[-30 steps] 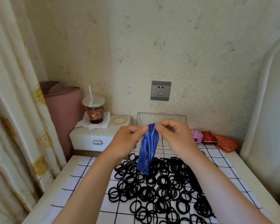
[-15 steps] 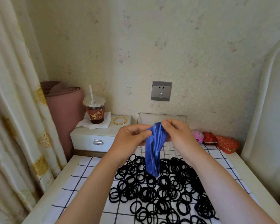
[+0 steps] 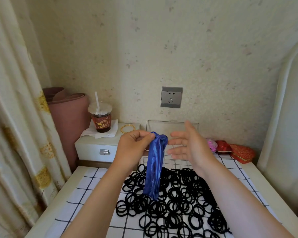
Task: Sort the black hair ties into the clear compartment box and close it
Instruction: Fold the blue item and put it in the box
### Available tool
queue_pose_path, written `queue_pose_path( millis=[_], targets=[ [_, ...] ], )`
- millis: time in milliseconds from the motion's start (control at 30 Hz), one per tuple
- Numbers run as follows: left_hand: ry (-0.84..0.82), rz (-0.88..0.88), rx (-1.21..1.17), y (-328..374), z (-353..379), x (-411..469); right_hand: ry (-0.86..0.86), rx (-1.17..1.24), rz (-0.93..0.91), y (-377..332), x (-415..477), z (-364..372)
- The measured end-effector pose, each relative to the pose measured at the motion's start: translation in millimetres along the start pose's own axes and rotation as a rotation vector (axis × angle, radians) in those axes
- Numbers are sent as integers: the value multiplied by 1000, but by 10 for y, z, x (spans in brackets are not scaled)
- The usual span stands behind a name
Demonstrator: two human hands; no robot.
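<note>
The left hand (image 3: 134, 147) is raised over the table with its forearm reaching in from the lower left. Its thumb and fingers are curled and pinch the bunched top of a blue satin pouch (image 3: 154, 169), which hangs limp from that grip; the pouch's lower end reaches down over the pile. The right hand (image 3: 187, 146) is held just beside the pouch's top, palm turned toward the left hand, fingers straight and spread, thumb pointing up. It holds nothing and touches nothing.

The black hair ties (image 3: 176, 201) lie in a loose heap on the white checked cloth (image 3: 86, 191), below and in front of both hands. The clear compartment box (image 3: 162, 127) sits behind the hands at the far edge of the table. Its lid stands upright against the wall, and its base is mostly hidden by the hands, so what it contains cannot be told.

Half a second ago both hands pinched the pouch's top together, close to each other. Since then the right hand has let go, opened and drawn off to the right, so the pouch now hangs from the left hand alone. The heap of ties and the open box lie as they did before.
</note>
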State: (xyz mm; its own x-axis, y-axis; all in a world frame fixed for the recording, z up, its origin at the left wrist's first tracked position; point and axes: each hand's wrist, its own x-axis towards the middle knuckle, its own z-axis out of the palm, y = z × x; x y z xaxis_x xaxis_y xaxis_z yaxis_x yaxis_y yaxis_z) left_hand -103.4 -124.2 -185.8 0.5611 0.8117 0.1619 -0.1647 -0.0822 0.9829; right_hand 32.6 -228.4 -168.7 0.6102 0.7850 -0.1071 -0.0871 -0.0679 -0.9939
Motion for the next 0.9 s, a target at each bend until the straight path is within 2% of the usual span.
queue_pose_path(
  millis=[67, 133, 300, 467, 533, 600, 700, 800, 900],
  targets=[
    [10, 15, -1, 25, 3, -5, -107, -125, -6, 26, -24, 20],
    [8, 46, 5, 60, 2, -10, -121, -293, -93, 88, -60, 64],
    [54, 142, 71, 89, -18, -3, -7, -214, -271, 96, -24, 37],
    [114, 186, 99, 58, 27, -5, 153, -225, -323, 82, 21, 73],
    [108, 197, 111, 79, 40, -21, 145, -272, -371, 83, -29, 125],
    [80, 208, 136, 85, 41, -23, 101, -339, -421, 98, -86, 165],
    [89, 268, 193, 66, 12, -17, 40, -232, -432, 106, -56, 134],
    [163, 365, 290, 48, -49, 14, -104, -29, -329, 97, -1, 53],
    [128, 310, 232, 82, -26, -19, -334, 164, -191, 110, 7, -1]
  ],
)
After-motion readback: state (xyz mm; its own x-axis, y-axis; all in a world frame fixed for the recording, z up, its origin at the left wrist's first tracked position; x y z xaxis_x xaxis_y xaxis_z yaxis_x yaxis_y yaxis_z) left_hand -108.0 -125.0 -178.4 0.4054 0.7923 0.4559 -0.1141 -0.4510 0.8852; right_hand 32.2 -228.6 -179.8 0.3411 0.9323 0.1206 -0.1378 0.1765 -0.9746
